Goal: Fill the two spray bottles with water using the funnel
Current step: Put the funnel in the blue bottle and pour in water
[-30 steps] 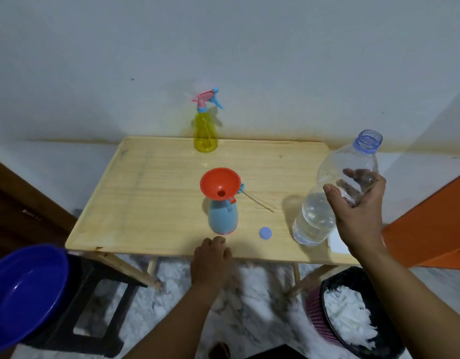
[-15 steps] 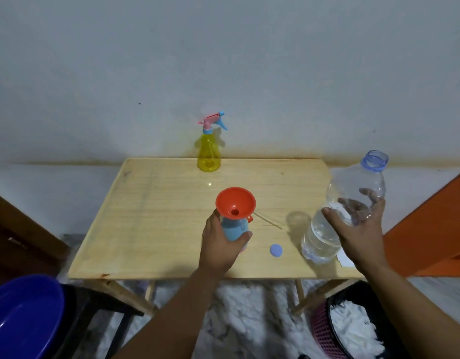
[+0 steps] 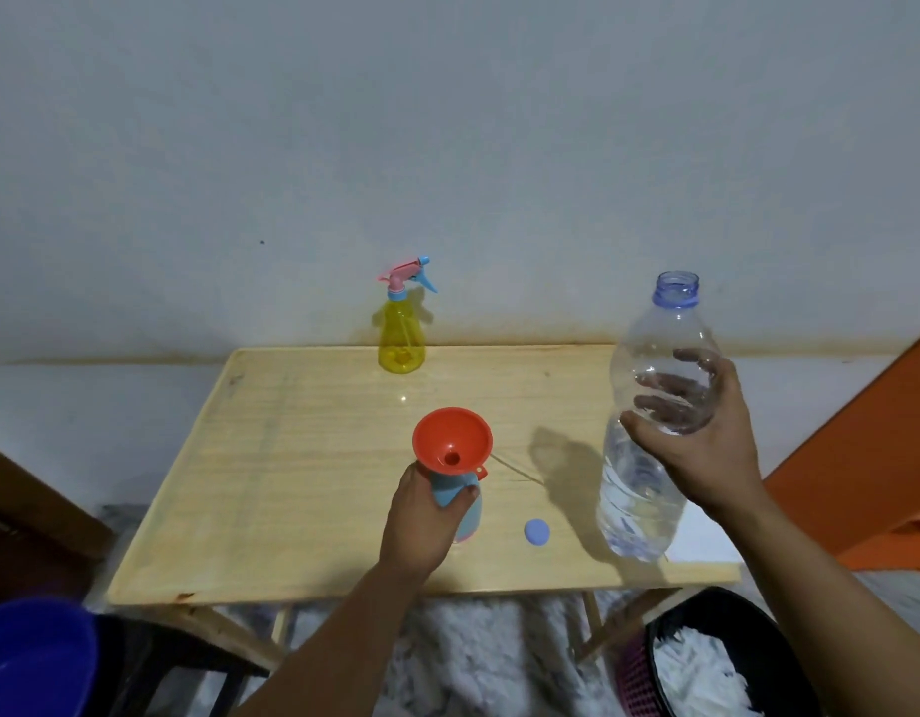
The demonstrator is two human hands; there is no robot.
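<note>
While left fingers (image 3: pixel 467 495) grip the blue spray bottle (image 3: pixel 460 507) under the funnel (image 3: pixel 451 441), right fingers (image 3: pixel 659 403) clasp the water bottle (image 3: pixel 649 458).

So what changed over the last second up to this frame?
The left hand went from the table edge to grip the blue spray bottle under the funnel. The right hand lifted the water bottle higher. The yellow spray bottle and cap stayed put.

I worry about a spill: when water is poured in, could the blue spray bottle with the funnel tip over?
Probably it tips easily: the blue spray bottle is small, and the wide red funnel on its neck makes it top-heavy. It likely is light, maybe empty. The left hand grips it, which should steady it.
</note>
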